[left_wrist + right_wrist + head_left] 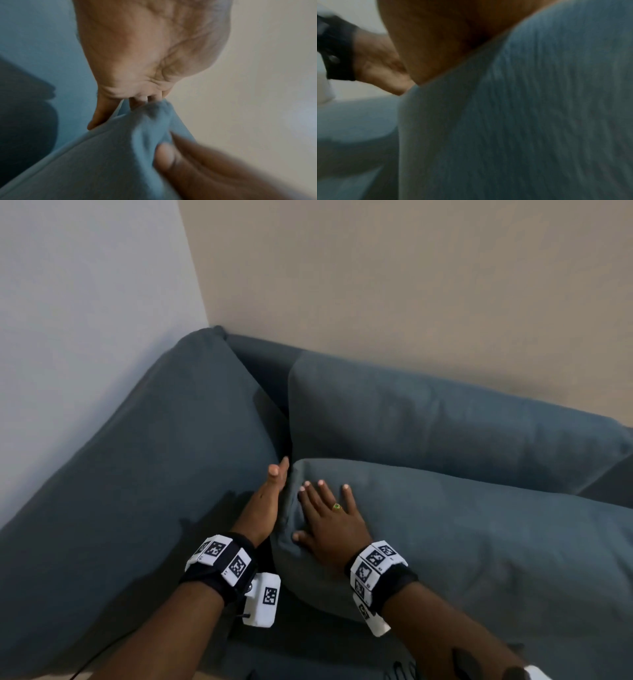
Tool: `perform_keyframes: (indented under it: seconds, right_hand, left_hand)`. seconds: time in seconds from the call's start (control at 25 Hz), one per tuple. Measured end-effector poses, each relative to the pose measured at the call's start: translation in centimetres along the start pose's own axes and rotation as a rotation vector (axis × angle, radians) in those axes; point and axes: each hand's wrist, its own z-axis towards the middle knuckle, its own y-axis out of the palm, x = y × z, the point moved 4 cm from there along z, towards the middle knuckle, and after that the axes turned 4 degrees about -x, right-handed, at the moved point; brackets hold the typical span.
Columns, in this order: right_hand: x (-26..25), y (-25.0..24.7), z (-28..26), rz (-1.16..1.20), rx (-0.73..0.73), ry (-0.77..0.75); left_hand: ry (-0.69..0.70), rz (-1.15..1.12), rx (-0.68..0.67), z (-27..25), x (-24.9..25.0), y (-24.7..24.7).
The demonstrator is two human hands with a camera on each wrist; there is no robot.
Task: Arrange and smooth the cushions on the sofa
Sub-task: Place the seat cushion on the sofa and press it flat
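A loose blue-grey cushion (462, 542) lies on the sofa seat in front of the back cushion (428, 422). My right hand (329, 518) rests flat on the loose cushion's left end, fingers spread and straight. My left hand (270, 494) stands edge-on against the cushion's left side, fingers straight and pointing into the gap by the arm cushion (154, 457). In the left wrist view my left hand (137, 60) has its fingertips tucked behind the cushion's corner (102, 155). The blurred right wrist view shows my right hand (436, 33) lying on the cushion fabric (522, 121).
The sofa sits in a room corner, with a grey wall (85, 302) on the left and a beige wall (376, 268) behind. The big arm cushion fills the left side. A dark gap (270, 392) runs between the arm cushion and the back cushion.
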Motion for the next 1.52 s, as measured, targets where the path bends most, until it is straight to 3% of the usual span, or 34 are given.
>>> perform_keyframes:
  seconds: [0.04, 0.16, 0.2, 0.32, 0.36, 0.44, 0.56, 0.68, 0.76, 0.88, 0.96, 1.08, 1.12, 1.2, 1.32, 1.44, 1.52]
  right_hand:
    - [-0.6, -0.1, 0.1, 0.029, 0.018, -0.006]
    - [-0.6, -3.9, 0.7, 0.246, 0.361, 0.098]
    - [-1.0, -3.9, 0.7, 0.196, 0.364, 0.066]
    - [-2.5, 2.3, -1.2, -0.139, 0.008, -0.186]
    - [-1.2, 3.3, -2.4, -0.150, 0.017, -0.199]
    - [4.3, 1.7, -5.0, 0.023, 0.182, -0.033]
    - [17.0, 1.1, -13.3, 0.106, 0.238, 0.441]
    - [29.4, 3.4, -23.1, 0.109, 0.146, 0.775]
    - [35.6, 4.1, -28.9, 0.190, 0.180, 0.949]
    - [42.3, 5.3, -35.7, 0.592, 0.474, 1.148]
    - [44.4, 6.4, -37.7, 0.865, 0.722, 1.147]
    - [47.0, 7.5, -39.0, 0.981, 0.974, 1.232]
    - [47.7, 7.7, -38.9, 1.036, 0.975, 1.258]
    - [48.1, 7.7, -39.0, 1.034, 0.836, 1.264]
    - [46.8, 6.8, -41.6, 0.874, 0.864, 1.267]
    - [44.9, 6.2, -45.9, 0.740, 0.926, 1.270]
    - [44.0, 4.8, -48.5, 0.705, 0.906, 1.275]
  left_hand:
    - [-0.022, -0.027, 0.010, 0.2, -0.1, 0.0]
    - [-0.023, -0.196, 0.093, 0.0, 0.5, 0.0]
    - [-0.023, -0.243, 0.110, 0.0, 0.8, 0.4]
    - [-0.053, -0.254, 0.110, -0.3, 0.5, 1.2]
    - [-0.046, -0.210, 0.087, -0.3, 0.5, 1.4]
    - [-0.045, -0.105, 0.028, 0.1, 0.2, 1.0]
    - [-0.087, 0.009, 0.065, 1.7, -0.2, 0.8]
    - [-0.027, 0.337, 0.289, 2.1, 0.2, 0.7]
    - [0.019, 0.392, 0.458, 0.5, -1.1, 0.6]
    - [0.105, 0.212, 0.659, -3.5, -3.7, 3.6]
    - [0.129, 0.083, 0.723, -5.7, -4.5, 6.6]
    - [0.047, 0.162, 0.762, -6.6, -5.5, 8.8]
    - [0.022, 0.215, 0.775, -6.5, -5.6, 8.8]
    - [-0.002, 0.298, 0.792, -6.9, -5.4, 8.4]
    - [0.013, 0.363, 0.840, -8.3, -4.9, 7.5]
    - [0.014, 0.441, 0.792, -10.6, -3.5, 5.6]
    - [0.033, 0.556, 0.687, -12.0, -0.8, 4.4]
